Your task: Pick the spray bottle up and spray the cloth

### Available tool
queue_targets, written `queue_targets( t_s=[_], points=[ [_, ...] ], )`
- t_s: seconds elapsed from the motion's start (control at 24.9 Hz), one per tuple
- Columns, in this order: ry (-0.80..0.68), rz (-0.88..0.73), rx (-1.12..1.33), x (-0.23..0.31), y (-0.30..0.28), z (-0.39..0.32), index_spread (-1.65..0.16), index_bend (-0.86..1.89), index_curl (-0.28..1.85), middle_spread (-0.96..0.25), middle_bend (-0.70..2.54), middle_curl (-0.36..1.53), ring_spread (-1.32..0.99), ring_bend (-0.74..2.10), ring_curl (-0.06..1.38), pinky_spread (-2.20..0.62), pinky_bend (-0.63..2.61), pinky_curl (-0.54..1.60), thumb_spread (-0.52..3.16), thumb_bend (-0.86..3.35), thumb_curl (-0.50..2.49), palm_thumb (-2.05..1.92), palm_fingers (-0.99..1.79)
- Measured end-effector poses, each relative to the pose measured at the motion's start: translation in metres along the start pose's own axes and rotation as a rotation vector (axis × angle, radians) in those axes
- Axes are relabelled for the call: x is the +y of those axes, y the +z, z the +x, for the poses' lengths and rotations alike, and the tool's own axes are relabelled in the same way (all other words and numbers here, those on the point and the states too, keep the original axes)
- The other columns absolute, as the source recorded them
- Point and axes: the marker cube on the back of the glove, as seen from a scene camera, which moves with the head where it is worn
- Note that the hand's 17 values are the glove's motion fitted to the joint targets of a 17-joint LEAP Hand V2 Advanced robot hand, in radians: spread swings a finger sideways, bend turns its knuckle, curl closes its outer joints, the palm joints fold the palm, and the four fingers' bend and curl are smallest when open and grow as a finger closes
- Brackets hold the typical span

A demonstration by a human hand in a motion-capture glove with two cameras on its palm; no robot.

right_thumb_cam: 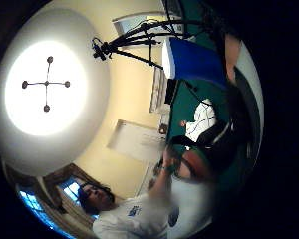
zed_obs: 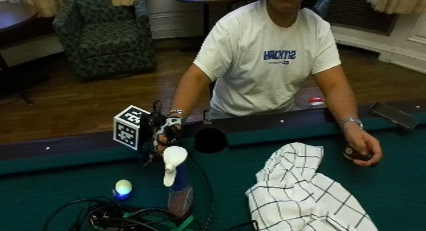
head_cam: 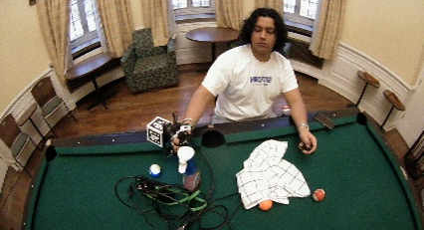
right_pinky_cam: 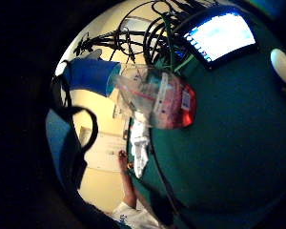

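Green pool table (zed_obs: 60, 188) in a curtained room, a person behind its far rail.

From the left: the gloved right hand (zed_obs: 168, 133) hovers just above the spray bottle (zed_obs: 177, 183), which stands upright on the felt; whether its fingers are spread or curled cannot be told. The checked cloth (zed_obs: 299, 193) lies crumpled to the right, apart.

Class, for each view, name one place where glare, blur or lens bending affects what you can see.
Thumb side palm view: the ceiling lamp glares white. Little finger side palm view: the screen is washed out and the spray bottle looks bent. Outside view: the bottle's white spray head is overbright.
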Motion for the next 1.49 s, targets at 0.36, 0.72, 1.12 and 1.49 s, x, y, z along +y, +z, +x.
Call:
queue_targets(
  t_s=[0.36, 0.72, 1.12, 1.49],
  points=[
    [0.000, -0.040, -0.025, 0.001, 0.006, -0.003, -0.31, 0.56, 0.46, -0.28, 0.64, 0.66, -0.25, 0.86, 0.60, -0.14, 0.81, 0.65, 0.59, 0.05, 0.63, 1.03, 1.19],
    [0.038, -0.091, -0.004, 0.008, 0.009, 0.000, -0.29, 0.33, 0.47, -0.25, 0.64, 0.69, -0.24, 0.91, 0.66, -0.16, 0.84, 0.70, 0.70, -0.03, 0.66, 0.92, 0.96],
    [0.055, -0.048, 0.061, 0.006, 0.008, 0.008, -0.35, 0.15, 0.38, -0.22, 0.50, 0.59, -0.20, 0.66, 0.55, -0.16, 0.57, 0.57, 0.96, -0.03, 0.54, 0.77, 0.73],
    [0.099, -0.021, 0.001, -0.023, 0.032, 0.011, -0.37, 0.27, 0.41, -0.19, 0.38, 0.50, -0.17, 0.39, 0.43, 0.04, 0.24, 0.43, 0.99, -0.02, 0.51, 0.79, 0.53]
  ],
)
